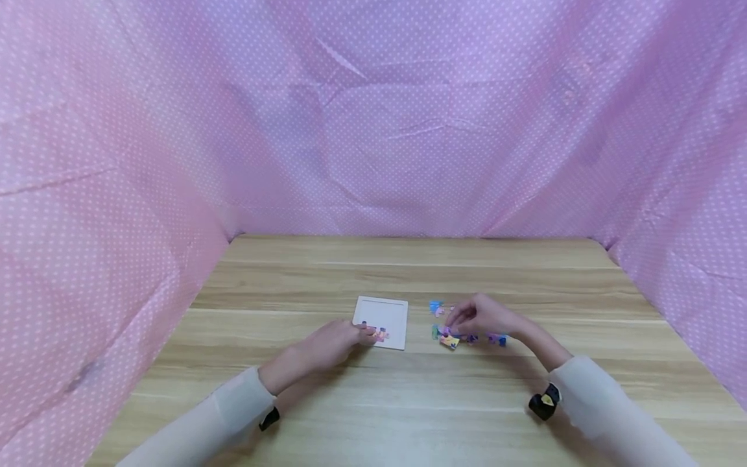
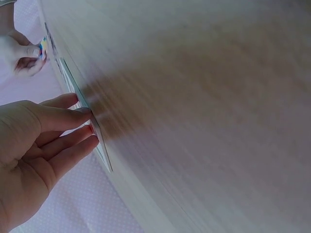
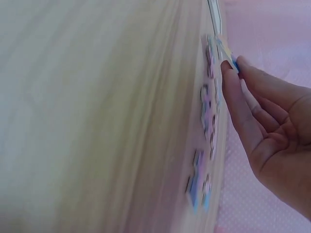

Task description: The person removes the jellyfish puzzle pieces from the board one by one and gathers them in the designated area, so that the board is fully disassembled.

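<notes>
My left hand [image 1: 332, 342] rests at the lower left of a white puzzle tray [image 1: 392, 314], its fairly straight fingers over the joined puzzle pieces [image 1: 380, 335] in the tray. In the left wrist view the thumb and fingertips [image 2: 85, 111] lie right at the rim of the tray. My right hand [image 1: 481, 316] pinches a yellow puzzle piece [image 1: 449, 341] between thumb and finger. The right wrist view shows this piece [image 3: 225, 52] tilted, above several loose pieces [image 3: 205, 109]. Part of the loose group is hidden beneath the right hand.
A light blue and pink piece [image 1: 436, 307] lies behind the right hand, and a purple and blue one [image 1: 498, 339] near its wrist. Everything lies on a wood-grain table [image 1: 397, 408]. Pink dotted cloth [image 1: 373, 143] hangs round the back and sides.
</notes>
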